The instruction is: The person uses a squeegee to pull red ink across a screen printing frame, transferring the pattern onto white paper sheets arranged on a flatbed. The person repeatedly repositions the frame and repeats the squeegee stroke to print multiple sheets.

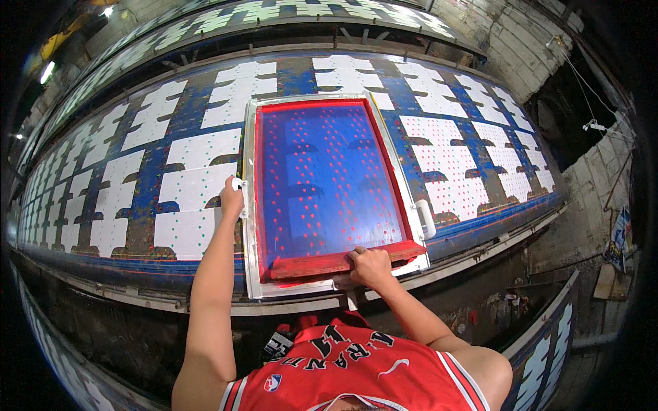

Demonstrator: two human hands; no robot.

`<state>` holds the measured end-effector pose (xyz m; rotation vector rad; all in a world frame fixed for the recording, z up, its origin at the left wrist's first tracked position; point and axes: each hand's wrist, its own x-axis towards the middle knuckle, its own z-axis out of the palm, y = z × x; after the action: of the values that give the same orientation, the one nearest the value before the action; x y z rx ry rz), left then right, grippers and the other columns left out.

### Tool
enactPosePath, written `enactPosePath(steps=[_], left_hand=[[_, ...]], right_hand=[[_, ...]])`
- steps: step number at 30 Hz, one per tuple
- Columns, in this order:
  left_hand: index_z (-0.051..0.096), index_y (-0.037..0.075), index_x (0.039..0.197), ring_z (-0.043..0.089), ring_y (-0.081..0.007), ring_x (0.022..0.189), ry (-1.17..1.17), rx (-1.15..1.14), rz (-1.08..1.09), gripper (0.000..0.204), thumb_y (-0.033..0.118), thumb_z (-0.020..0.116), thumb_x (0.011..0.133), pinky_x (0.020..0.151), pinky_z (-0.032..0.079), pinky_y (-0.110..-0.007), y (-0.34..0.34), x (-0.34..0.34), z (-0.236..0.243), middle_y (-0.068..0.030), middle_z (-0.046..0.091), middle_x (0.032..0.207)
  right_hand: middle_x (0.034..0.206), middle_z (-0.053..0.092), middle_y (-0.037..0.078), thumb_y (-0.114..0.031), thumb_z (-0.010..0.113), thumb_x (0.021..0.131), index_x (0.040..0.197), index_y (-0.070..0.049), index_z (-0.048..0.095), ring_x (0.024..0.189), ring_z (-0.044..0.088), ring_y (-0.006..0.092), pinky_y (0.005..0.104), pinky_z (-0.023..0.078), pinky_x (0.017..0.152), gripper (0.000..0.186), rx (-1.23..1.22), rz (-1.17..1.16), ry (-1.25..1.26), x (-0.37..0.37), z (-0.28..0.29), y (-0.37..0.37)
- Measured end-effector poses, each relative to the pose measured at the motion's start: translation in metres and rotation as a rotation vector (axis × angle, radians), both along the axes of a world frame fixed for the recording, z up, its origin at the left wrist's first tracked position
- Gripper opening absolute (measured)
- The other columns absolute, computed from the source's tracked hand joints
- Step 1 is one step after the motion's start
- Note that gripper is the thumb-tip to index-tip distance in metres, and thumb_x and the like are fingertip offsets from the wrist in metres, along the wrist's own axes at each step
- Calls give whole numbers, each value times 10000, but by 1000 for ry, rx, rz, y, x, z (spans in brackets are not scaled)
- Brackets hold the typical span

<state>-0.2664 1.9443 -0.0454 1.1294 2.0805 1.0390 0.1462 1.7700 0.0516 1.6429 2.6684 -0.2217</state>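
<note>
A screen-printing frame (251,164) with pale metal sides and a blue mesh (329,164) dotted in red lies on the long printing table in front of me. Around the white handle on the frame's left side, my left hand (232,198) is closed. My right hand (371,266) grips a red-stained squeegee (308,264), which lies slightly slanted across the near end of the mesh. Red ink lines the mesh's edges. A second white handle (424,219) on the frame's right side is free of any hand. White cut pieces show dimly through the mesh.
White cut fabric pieces (192,198) with green dots lie left of the frame. Others (445,164) on the right bear red dots. The table's near rail (493,243) runs below. Another table (274,17) stands behind, and a block wall (589,178) rises at right.
</note>
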Motion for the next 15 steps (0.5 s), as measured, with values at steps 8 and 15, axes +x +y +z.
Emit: enactPosePath(steps=[8,15], left_hand=[[488,117,1466,722,-365,756,-36,-30,-19,633,28,474,839,636,576,-474,2,-8,-12,-261,705,1040],[473,192,1475,638,-266,611,-114,-44,3,637,23,506,862,504,517,-407,5,-9,-13,-187,679,961]], right_hand=[[1133,697,105,-142,759,683,1143,-106,711,946,726,310,445,590,802,464,34,-15,104,6,0,-48],[1242,658,125,-133,753,653,1257,-63,671,1088,667,327,459,546,931,614,-115,222,100,24,17,-34]])
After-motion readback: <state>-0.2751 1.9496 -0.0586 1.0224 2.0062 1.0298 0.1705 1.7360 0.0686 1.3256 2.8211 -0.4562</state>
